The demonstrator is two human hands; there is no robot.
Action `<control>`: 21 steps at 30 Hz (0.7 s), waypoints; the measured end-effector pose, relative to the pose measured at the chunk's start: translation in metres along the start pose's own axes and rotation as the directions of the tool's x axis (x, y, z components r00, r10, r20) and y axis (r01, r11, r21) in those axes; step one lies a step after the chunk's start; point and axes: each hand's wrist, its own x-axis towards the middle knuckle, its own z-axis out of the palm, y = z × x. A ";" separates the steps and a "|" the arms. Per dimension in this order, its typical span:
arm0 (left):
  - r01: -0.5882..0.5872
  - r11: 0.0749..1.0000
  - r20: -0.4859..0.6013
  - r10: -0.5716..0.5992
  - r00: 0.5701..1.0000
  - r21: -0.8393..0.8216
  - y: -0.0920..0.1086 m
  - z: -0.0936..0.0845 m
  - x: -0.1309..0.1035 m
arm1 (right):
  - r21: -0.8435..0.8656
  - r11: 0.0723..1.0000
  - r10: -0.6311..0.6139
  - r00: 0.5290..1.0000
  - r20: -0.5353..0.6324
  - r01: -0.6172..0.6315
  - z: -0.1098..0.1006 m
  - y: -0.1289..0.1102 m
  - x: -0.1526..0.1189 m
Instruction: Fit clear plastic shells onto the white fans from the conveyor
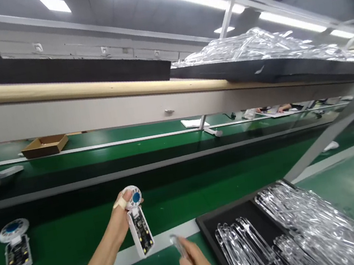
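Note:
My left hand [121, 207] grips the round head of a white device [140, 231]; its blue disc and an exposed circuit board in the lower body face me. A light-coloured wrap circles my left thumb. Lower and to the right, my right hand [197, 262] pinches a small clear plastic piece [178, 245], apart from the device. A black tray [210, 231] at the lower right holds many clear plastic parts [247, 247]. On the green surface at the left lies a similar white device [16, 249] with its circuit board showing.
A shelf [91, 108] crosses above the green line, bearing a black tray [288, 66] heaped with clear parts. Farther back are a cardboard box [45, 146], more white devices [214, 132] and another person's hands [283, 108]. A slanted metal post [326, 134] stands behind the lower tray.

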 end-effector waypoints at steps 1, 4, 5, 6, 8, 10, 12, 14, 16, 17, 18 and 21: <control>0.065 0.973 -0.016 -0.070 0.997 -0.222 0.005 0.000 -0.017 | -0.082 0.995 -0.053 0.998 -0.015 0.052 0.007 -0.014 0.002; 0.143 0.792 -0.032 -0.201 0.979 -0.593 0.020 0.003 -0.060 | -0.350 0.915 -0.209 0.978 0.007 0.198 0.030 -0.046 0.004; 0.137 0.769 -0.036 -0.203 0.978 -0.625 0.025 0.004 -0.071 | -0.422 0.874 -0.256 0.966 0.022 0.241 0.038 -0.051 0.002; 0.127 0.759 -0.037 -0.195 0.980 -0.638 0.029 0.005 -0.079 | -0.481 0.834 -0.293 0.956 0.027 0.269 0.044 -0.055 -0.001; 0.115 0.767 -0.022 -0.167 0.986 -0.631 0.036 0.004 -0.092 | -0.552 0.785 -0.327 0.945 0.015 0.280 0.053 -0.058 -0.009; 0.121 0.784 -0.004 -0.156 0.988 -0.609 0.040 0.001 -0.101 | -0.552 0.788 -0.322 0.947 0.006 0.271 0.055 -0.059 -0.019; 0.128 0.778 -0.005 -0.166 0.986 -0.616 0.041 -0.003 -0.107 | -0.512 0.816 -0.309 0.951 0.009 0.270 0.052 -0.062 -0.028; 0.124 0.764 -0.015 -0.173 0.985 -0.633 0.040 -0.004 -0.112 | -0.482 0.831 -0.310 0.950 0.016 0.279 0.048 -0.068 -0.034; 0.138 0.757 0.011 -0.171 0.985 -0.638 0.040 -0.005 -0.118 | -0.488 0.817 -0.339 0.940 0.022 0.307 0.047 -0.075 -0.037; 0.150 0.757 0.034 -0.166 0.986 -0.636 0.041 -0.004 -0.121 | -0.499 0.804 -0.360 0.933 0.022 0.322 0.048 -0.078 -0.039; 0.158 0.757 0.055 -0.159 0.986 -0.634 0.042 -0.004 -0.124 | -0.515 0.790 -0.383 0.924 0.011 0.334 0.050 -0.080 -0.040; 0.121 0.765 0.058 -0.109 0.992 -0.632 0.048 -0.004 -0.132 | -0.566 0.754 -0.430 0.902 -0.042 0.334 0.059 -0.083 -0.046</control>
